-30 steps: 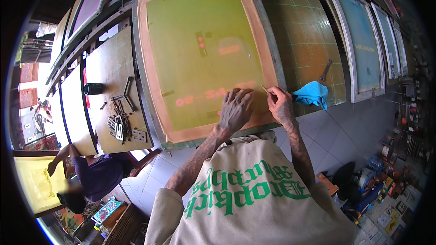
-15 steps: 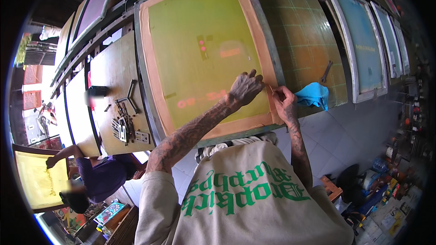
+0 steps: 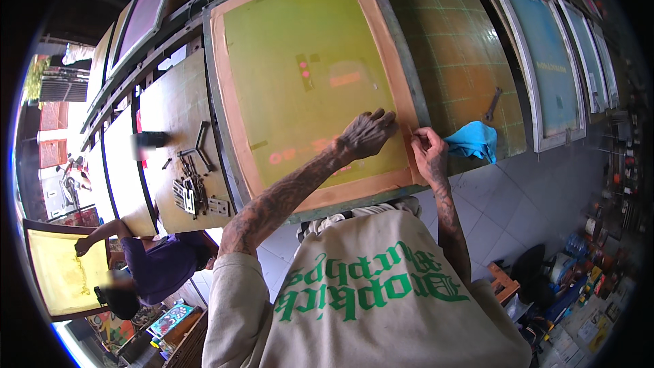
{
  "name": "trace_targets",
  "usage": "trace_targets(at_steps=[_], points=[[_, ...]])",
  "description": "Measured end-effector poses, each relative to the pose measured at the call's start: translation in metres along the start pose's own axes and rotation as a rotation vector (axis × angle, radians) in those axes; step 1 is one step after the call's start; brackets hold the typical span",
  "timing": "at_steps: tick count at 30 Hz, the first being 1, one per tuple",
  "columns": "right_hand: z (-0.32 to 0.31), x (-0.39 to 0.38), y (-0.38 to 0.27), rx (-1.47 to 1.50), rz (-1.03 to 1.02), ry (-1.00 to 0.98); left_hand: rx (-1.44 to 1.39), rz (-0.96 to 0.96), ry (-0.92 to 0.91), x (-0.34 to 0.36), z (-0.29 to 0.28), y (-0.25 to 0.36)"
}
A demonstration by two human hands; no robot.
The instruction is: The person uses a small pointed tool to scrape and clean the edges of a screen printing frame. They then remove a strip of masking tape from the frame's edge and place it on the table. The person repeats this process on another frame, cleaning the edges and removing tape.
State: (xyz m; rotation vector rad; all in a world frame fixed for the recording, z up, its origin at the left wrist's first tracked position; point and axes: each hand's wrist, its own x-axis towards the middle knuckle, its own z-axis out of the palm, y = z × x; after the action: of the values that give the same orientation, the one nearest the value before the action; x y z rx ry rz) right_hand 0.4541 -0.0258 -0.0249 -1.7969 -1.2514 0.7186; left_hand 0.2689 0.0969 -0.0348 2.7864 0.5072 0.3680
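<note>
A large screen-printing frame (image 3: 407,88) lies before me, its yellow-green mesh (image 3: 293,48) bordered by brown tape (image 3: 388,48). Over the right part of the mesh, near the taped border, is my left hand (image 3: 370,135), fingers curled and pointing right; what is under them is hidden. My right hand (image 3: 430,155) is at the frame's right edge, thumb and fingertips pinched on what looks like a small bit of the brown tape. Just right of it, a crumpled blue cloth (image 3: 473,142) rests on the neighbouring board.
A wrench (image 3: 493,103) lies on the right-hand board (image 3: 449,48). Metal clamps and bolts (image 3: 194,191) are piled on the left board. More frames (image 3: 545,61) stand farther right. At lower left, a person in purple (image 3: 167,266) handles a yellow screen (image 3: 58,272).
Both hands stay near the frame's right border. My left hand has shifted slightly down, and the right hand's fingertips have moved slightly. The view has shifted a little.
</note>
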Motion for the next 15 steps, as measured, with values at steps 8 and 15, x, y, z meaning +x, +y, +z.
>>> trace_targets(at_steps=[8,15], points=[[0.007,0.000,0.008,0.029,-0.057,-0.013,-0.576,-0.052,-0.076,-0.089,-0.087,0.074],[0.002,-0.004,0.039,0.165,0.037,-0.106,-1.256,-1.170,-0.012,-0.260,-0.171,0.099]])
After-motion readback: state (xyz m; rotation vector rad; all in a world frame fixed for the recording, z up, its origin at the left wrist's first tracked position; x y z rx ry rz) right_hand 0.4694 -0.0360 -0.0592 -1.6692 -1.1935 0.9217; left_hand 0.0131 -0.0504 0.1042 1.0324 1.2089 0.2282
